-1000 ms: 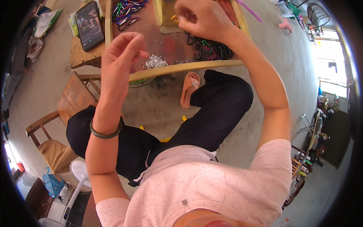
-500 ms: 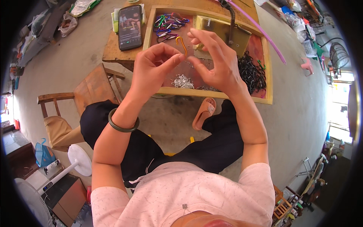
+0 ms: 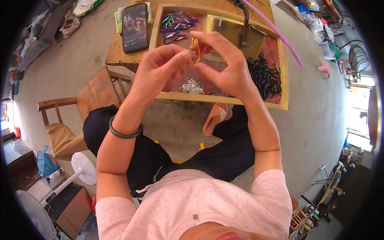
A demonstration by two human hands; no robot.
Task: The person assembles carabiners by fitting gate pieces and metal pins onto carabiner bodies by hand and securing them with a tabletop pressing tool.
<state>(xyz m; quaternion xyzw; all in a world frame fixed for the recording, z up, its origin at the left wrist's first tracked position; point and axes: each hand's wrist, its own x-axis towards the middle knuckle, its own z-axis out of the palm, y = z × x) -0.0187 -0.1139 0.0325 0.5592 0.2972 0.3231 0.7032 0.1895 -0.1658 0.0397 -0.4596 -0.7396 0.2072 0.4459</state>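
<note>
Both hands up over the near edge of the wooden tray, which sits on the bench. Left hand and right hand are both pinched on one orange clip, held in the air between the fingertips, above the middle of the tray. Left thumb and forefinger closed on the clip's lower left side, other fingers curled. Right fingers closed on its right side and top, forefinger arched over it. Can't tell how the clip's gate stands, fingers cover it.

Tray contents:
- far left corner: pile of coloured clips, green, blue, purple, red mixed
- far middle: flat brass-coloured metal plate with a dark lever standing on it
- right side: heap of black clips, one green one at its far edge
- near edge, just under the hands: small heap of silver metal bits, partly hidden by the left hand

Left of the tray, at the bench's left edge: phone, screen lit, lying flat, just beside the tray wall. A pink tube runs across the tray's far right corner.

Dark bangle on the left wrist. Wooden chair on the floor left of the knees, orange sandal under the tray's near edge
</note>
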